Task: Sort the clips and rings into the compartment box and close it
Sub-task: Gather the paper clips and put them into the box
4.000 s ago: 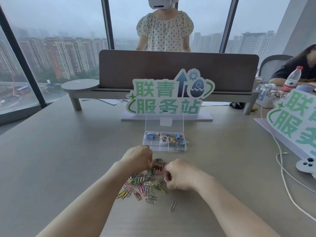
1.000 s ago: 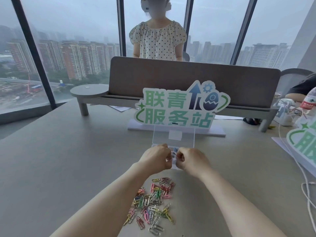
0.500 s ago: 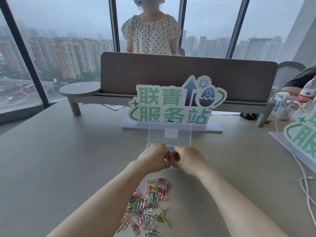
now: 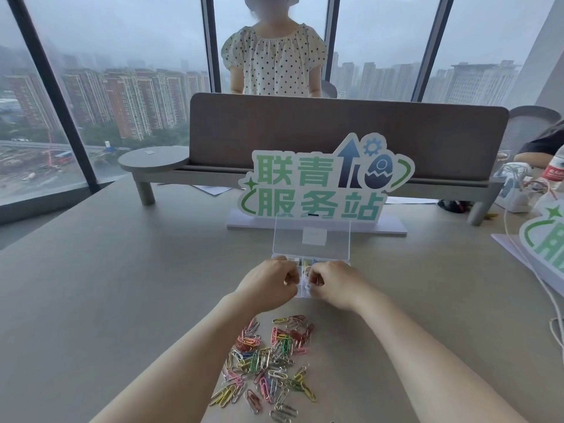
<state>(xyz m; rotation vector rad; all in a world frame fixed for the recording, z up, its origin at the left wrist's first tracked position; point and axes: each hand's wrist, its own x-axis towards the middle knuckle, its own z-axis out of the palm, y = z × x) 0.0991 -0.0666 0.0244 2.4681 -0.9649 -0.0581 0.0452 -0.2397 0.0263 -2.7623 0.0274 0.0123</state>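
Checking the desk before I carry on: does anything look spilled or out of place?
Yes. A loose heap of coloured paper clips lies scattered on the table, outside the box, whose lid stands open. Both hands are over the box.

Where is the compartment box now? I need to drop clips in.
Head view, table centre: the compartment box sits under both hands, beyond the paper clip pile, before the green sign.
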